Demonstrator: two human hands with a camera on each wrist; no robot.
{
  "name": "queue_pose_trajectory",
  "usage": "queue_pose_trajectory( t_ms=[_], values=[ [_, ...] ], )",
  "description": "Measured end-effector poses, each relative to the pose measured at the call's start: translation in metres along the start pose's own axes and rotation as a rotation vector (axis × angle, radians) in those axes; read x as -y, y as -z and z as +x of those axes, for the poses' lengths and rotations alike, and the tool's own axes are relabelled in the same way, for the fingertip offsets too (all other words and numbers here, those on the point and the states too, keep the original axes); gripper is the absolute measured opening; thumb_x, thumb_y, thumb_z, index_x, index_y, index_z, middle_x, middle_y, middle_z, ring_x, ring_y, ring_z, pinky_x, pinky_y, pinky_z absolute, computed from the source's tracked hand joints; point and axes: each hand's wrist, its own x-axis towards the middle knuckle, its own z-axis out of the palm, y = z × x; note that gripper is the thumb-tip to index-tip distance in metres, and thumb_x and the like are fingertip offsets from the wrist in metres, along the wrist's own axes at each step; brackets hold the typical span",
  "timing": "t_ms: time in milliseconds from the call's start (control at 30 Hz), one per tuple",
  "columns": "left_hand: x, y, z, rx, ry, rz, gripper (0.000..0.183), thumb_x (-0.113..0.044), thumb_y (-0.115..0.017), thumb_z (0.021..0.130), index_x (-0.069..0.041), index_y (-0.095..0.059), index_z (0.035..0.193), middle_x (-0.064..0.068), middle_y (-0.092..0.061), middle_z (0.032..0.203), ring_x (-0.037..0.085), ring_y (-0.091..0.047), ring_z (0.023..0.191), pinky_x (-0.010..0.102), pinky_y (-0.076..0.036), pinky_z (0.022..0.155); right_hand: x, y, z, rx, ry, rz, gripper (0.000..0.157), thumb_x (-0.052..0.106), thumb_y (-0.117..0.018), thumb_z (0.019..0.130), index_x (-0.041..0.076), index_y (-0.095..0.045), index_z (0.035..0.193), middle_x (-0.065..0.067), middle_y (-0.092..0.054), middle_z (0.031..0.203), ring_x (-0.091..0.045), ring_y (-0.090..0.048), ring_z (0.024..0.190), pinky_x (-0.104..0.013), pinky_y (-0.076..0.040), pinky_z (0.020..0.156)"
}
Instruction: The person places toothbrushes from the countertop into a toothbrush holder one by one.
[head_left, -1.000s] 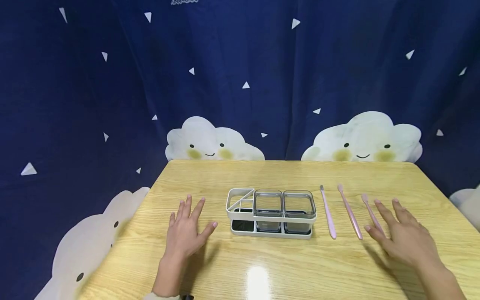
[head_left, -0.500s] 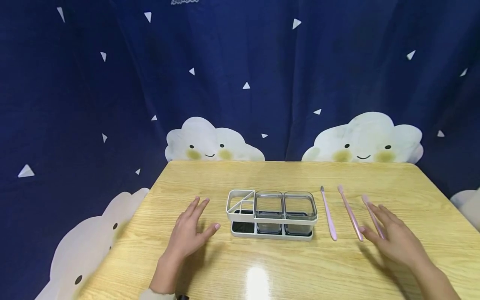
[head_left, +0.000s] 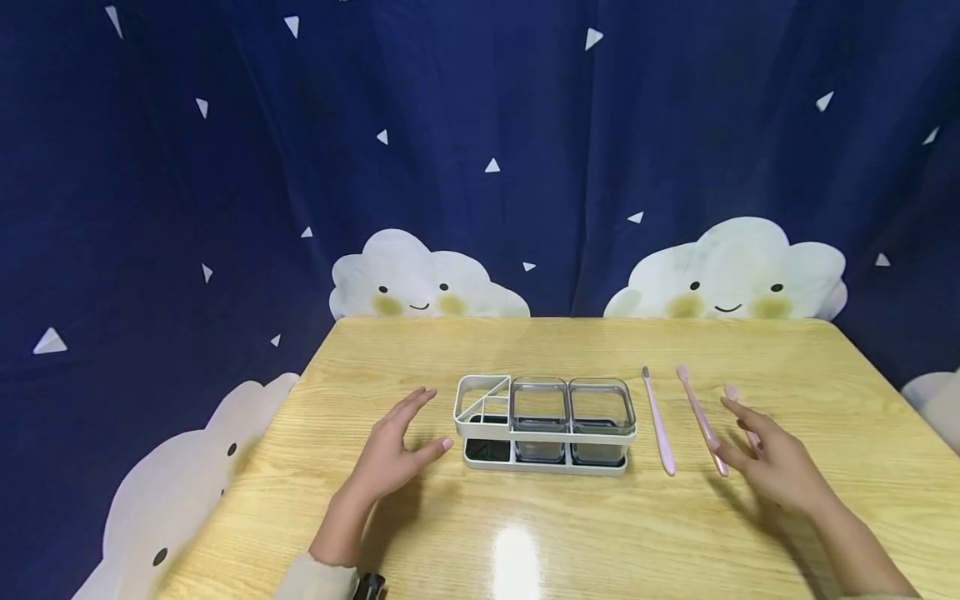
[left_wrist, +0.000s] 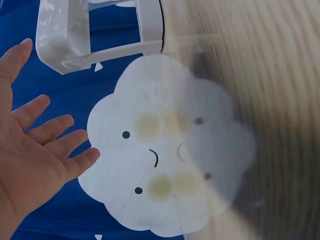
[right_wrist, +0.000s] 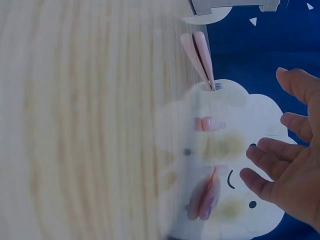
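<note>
A white toothbrush holder (head_left: 491, 432) with a divided section on its left stands mid-table, two clear square cups (head_left: 540, 406) set side by side in it. To its right lie three pink toothbrushes: the left one (head_left: 657, 423), the middle one (head_left: 696, 407) and the right one (head_left: 732, 392), partly hidden behind my right hand (head_left: 780, 467). That hand hovers above the right toothbrush, fingers spread and holding nothing. My left hand (head_left: 390, 462) hangs over the table left of the holder, thumb toward it, fingers extended. In the left wrist view the holder's corner (left_wrist: 62, 37) shows beyond the thumb.
The wooden table (head_left: 420, 350) has a bright glare spot near its front. Behind it hangs a dark blue curtain (head_left: 450, 125) with white triangles and cloud faces. A black item (head_left: 370, 586) shows at the left wrist.
My right hand has moved left over the right toothbrush, covering more of it. The left hand has drifted right, toward the holder. Holder and toothbrushes stay in place.
</note>
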Motion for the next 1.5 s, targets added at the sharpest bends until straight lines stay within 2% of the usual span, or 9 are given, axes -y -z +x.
queue_pose_trajectory(
  t_ms=[133, 400, 600, 767, 933, 1133, 1267, 1367, 1500],
  values=[
    [0.001, -0.005, 0.004, 0.026, 0.022, -0.052, 0.068, -0.034, -0.075, 0.078, -0.014, -0.047, 0.137, 0.01, -0.044, 0.139, 0.028, -0.038, 0.128, 0.05, -0.03, 0.102, 0.001, -0.002, 0.004, 0.021, -0.028, 0.075, 0.065, 0.022, -0.064, 0.089, -0.004, -0.034, 0.14, -0.033, -0.039, 0.132, -0.05, -0.044, 0.111, -0.049, -0.046, 0.079],
    [0.009, -0.01, 0.01, 0.065, 0.047, -0.145, 0.073, -0.032, -0.078, 0.076, -0.015, -0.045, 0.139, 0.003, -0.044, 0.139, 0.022, -0.038, 0.128, 0.05, -0.036, 0.098, 0.004, -0.006, 0.012, 0.063, -0.063, 0.185, 0.069, 0.024, -0.064, 0.09, -0.004, -0.03, 0.142, -0.035, -0.035, 0.135, -0.053, -0.042, 0.113, -0.054, -0.046, 0.08],
    [0.011, -0.015, 0.015, 0.094, 0.081, -0.262, 0.073, -0.024, -0.079, 0.076, -0.019, -0.043, 0.14, 0.003, -0.043, 0.14, 0.025, -0.037, 0.128, 0.049, -0.035, 0.099, 0.003, -0.009, 0.021, 0.11, -0.089, 0.2, 0.07, 0.029, -0.062, 0.091, 0.001, -0.027, 0.145, -0.032, -0.037, 0.134, -0.048, -0.044, 0.115, -0.028, -0.049, 0.077],
    [0.001, -0.014, 0.02, 0.124, 0.107, -0.352, 0.074, -0.013, -0.077, 0.077, -0.006, -0.04, 0.141, 0.011, -0.04, 0.141, 0.032, -0.036, 0.128, 0.051, -0.033, 0.1, 0.003, -0.013, 0.027, 0.119, -0.092, 0.24, 0.07, 0.029, -0.061, 0.091, -0.001, -0.027, 0.144, -0.031, -0.04, 0.133, -0.046, -0.044, 0.115, -0.016, -0.045, 0.074],
    [-0.015, -0.006, 0.025, 0.174, 0.107, -0.469, 0.072, -0.003, -0.072, 0.08, 0.005, -0.034, 0.14, 0.022, -0.036, 0.142, 0.038, -0.031, 0.13, 0.055, -0.03, 0.1, 0.002, -0.02, 0.033, 0.101, -0.08, 0.297, 0.066, 0.024, -0.061, 0.092, -0.003, -0.03, 0.142, -0.031, -0.043, 0.129, -0.044, -0.046, 0.112, -0.013, -0.045, 0.075],
    [-0.013, -0.008, 0.031, 0.201, 0.118, -0.559, 0.071, -0.002, -0.07, 0.081, 0.006, -0.031, 0.141, 0.022, -0.034, 0.143, 0.038, -0.03, 0.13, 0.056, -0.028, 0.101, 0.001, -0.027, 0.038, 0.115, -0.121, 0.409, 0.069, 0.025, -0.061, 0.092, -0.003, -0.026, 0.144, -0.03, -0.039, 0.132, -0.044, -0.043, 0.115, -0.017, -0.048, 0.076],
    [-0.012, -0.013, 0.033, 0.211, 0.127, -0.637, 0.069, -0.001, -0.067, 0.083, 0.006, -0.031, 0.141, 0.022, -0.035, 0.142, 0.036, -0.031, 0.13, 0.055, -0.027, 0.102, -0.001, -0.033, 0.041, 0.111, -0.146, 0.479, 0.068, 0.02, -0.061, 0.092, -0.005, -0.024, 0.144, -0.032, -0.039, 0.132, -0.042, -0.043, 0.115, -0.026, -0.051, 0.077],
    [-0.014, -0.015, 0.034, 0.217, 0.134, -0.669, 0.069, 0.0, -0.066, 0.083, 0.005, -0.029, 0.141, 0.024, -0.035, 0.141, 0.034, -0.032, 0.13, 0.051, -0.028, 0.102, -0.002, -0.037, 0.043, 0.109, -0.184, 0.527, 0.071, 0.02, -0.063, 0.091, -0.005, -0.023, 0.144, -0.032, -0.038, 0.132, -0.038, -0.044, 0.114, -0.031, -0.052, 0.077],
    [-0.015, -0.016, 0.034, 0.216, 0.137, -0.696, 0.07, 0.003, -0.065, 0.082, 0.005, -0.028, 0.142, 0.026, -0.036, 0.14, 0.036, -0.032, 0.129, 0.046, -0.03, 0.103, -0.002, -0.041, 0.046, 0.117, -0.225, 0.557, 0.077, 0.025, -0.066, 0.088, -0.003, -0.022, 0.145, -0.031, -0.037, 0.134, -0.027, -0.049, 0.111, -0.028, -0.051, 0.079]
  ],
)
